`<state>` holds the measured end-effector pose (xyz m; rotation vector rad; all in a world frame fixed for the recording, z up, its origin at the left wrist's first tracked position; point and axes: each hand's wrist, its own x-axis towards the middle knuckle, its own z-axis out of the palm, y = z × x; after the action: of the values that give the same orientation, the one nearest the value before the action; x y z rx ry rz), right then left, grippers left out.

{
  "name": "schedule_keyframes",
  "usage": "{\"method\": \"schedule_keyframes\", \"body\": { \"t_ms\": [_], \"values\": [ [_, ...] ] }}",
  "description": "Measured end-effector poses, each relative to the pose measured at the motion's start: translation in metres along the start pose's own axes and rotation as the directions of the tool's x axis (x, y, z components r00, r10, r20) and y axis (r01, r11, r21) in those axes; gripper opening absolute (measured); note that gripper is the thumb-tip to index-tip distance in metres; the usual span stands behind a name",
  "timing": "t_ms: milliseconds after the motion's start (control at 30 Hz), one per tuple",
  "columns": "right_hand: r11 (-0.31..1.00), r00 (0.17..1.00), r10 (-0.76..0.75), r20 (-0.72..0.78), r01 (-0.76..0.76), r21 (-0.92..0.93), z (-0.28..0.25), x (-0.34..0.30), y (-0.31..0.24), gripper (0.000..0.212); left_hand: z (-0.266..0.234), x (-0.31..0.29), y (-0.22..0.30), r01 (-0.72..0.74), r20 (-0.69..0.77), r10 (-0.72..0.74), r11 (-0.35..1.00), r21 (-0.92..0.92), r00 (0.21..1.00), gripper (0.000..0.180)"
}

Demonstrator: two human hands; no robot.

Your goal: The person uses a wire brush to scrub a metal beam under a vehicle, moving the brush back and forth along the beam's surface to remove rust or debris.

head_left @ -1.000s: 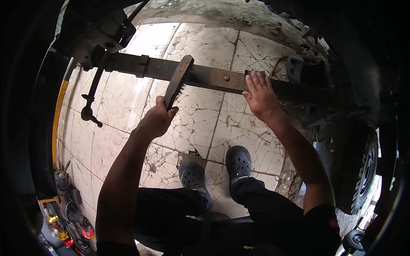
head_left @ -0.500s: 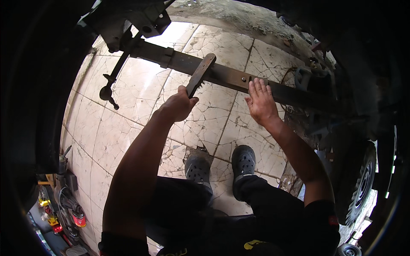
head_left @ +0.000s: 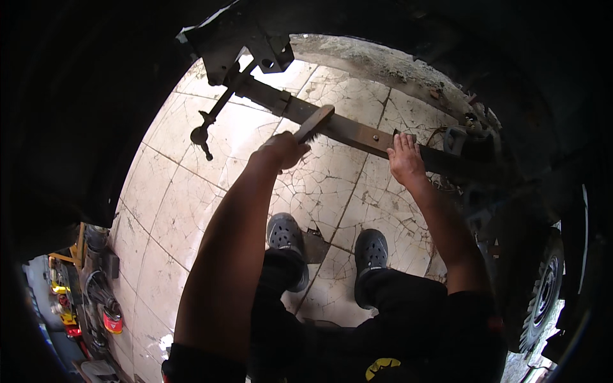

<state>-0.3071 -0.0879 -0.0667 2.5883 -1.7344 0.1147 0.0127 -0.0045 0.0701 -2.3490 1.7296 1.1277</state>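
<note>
My left hand (head_left: 285,151) is closed around the handle of a brush (head_left: 317,121) with a wooden back and short dark bristles. The brush lies at a slant across a long dark metal beam (head_left: 348,129), its far end reaching over the beam. Further right along the same beam, my right hand (head_left: 407,165) rests with fingers stretched out flat on the metal. Between brush and right hand, a small bolt head (head_left: 375,138) shows on a brownish patch of the beam. How firmly the bristles press on the metal cannot be made out.
A rod with a ball-shaped joint (head_left: 199,135) hangs from the dark bracket (head_left: 268,57) at the beam's left end. Cracked pale tiles (head_left: 185,191) lie below. Tools and a red can (head_left: 112,321) stand at lower left; a wheel (head_left: 546,290) is at right.
The view has shifted, so the beam sits lower and further right. My left hand has come closer to the beam with the brush. My left foot has stepped forward; my right hand stays on the beam.
</note>
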Motion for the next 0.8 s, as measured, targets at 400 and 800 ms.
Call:
{"method": "schedule_keyframes", "body": {
  "t_ms": [400, 800],
  "values": [
    [0.993, 0.966, 0.103, 0.237, -0.086, -0.082, -0.011, 0.001, 0.005, 0.059, 0.012, 0.020, -0.050, -0.040, -0.073, 0.021, 0.958, -0.283, 0.997, 0.054],
    [0.981, 0.988, -0.073, -0.134, 0.096, 0.170, 0.002, 0.016, -0.047, 0.059, 0.019, 0.032, -0.065, -0.020, 0.006, 0.025, 0.893, -0.450, 1.000, 0.054]
  ]
}}
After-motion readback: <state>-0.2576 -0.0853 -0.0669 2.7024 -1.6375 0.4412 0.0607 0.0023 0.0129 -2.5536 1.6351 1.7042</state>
